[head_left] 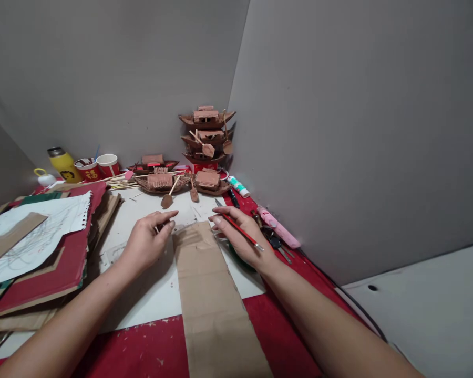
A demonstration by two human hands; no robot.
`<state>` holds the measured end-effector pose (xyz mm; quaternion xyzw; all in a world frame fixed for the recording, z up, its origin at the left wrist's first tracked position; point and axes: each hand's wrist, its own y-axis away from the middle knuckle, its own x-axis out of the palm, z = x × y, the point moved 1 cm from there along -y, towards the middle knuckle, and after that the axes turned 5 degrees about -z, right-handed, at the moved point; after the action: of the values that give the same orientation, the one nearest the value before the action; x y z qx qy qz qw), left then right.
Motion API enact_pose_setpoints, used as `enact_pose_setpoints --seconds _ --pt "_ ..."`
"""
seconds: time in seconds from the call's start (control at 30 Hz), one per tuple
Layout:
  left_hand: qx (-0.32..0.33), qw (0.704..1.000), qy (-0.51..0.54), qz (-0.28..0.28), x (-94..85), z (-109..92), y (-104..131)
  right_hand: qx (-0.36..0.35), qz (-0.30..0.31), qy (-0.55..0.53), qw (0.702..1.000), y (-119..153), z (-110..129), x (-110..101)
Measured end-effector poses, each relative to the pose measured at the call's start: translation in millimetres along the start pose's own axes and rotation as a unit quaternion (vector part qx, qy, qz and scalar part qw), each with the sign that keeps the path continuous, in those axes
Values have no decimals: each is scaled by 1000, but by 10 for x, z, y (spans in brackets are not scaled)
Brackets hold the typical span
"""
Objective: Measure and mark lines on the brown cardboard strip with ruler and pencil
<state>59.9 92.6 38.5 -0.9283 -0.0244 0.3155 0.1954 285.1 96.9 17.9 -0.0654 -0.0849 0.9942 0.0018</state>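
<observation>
A long strip of brown cardboard [211, 294] runs from the near edge of the table to between my hands. My left hand [150, 239] hovers by its far left corner, thumb and forefinger apart, with nothing visible in it. Over the strip's far right corner, my right hand [240, 233] grips a slim red pen-shaped craft knife [240, 230], its grey tip pointing away to the left. Past my hands sit small brown cardboard boats [160, 181] with roofs and paddles. Several more boats [207, 119] are stacked at the back against the wall.
On the left lies a pile of cardboard sheets [73, 257] topped by a scribbled paper [69, 207]. Behind it stand a yellow bottle [63, 165] and paper cups [108, 164]. Along the right are a glue tube [239, 186], a pink tube-like object [278, 227], scissors [281, 249] and a grey wall.
</observation>
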Motion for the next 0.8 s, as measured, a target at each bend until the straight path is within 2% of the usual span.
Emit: enact_pose_setpoints --seconds 0.13,0.23,0.3,0.5,0.57,0.63,0.7,0.8 --pt "-89 993 70 43 100 -107 80 116 68 -125 983 53 -15 111" --pt "-116 981 132 82 178 -133 136 169 95 -184 964 72 -34 184" --pt "-139 966 182 115 202 -133 153 174 89 -202 960 66 -40 197" --pt "-250 896 292 221 177 -124 155 168 28 -215 962 2 -27 141" --pt "-269 892 304 201 174 -109 156 153 -9 -213 965 -21 -32 119" --pt "-282 893 317 151 183 -80 156 137 -40 -208 968 -38 -47 104" --pt "-296 890 329 111 202 -44 153 127 -52 -197 971 -45 -71 101" --pt "-325 879 337 94 230 -17 151 127 -41 -169 977 -28 -107 124"
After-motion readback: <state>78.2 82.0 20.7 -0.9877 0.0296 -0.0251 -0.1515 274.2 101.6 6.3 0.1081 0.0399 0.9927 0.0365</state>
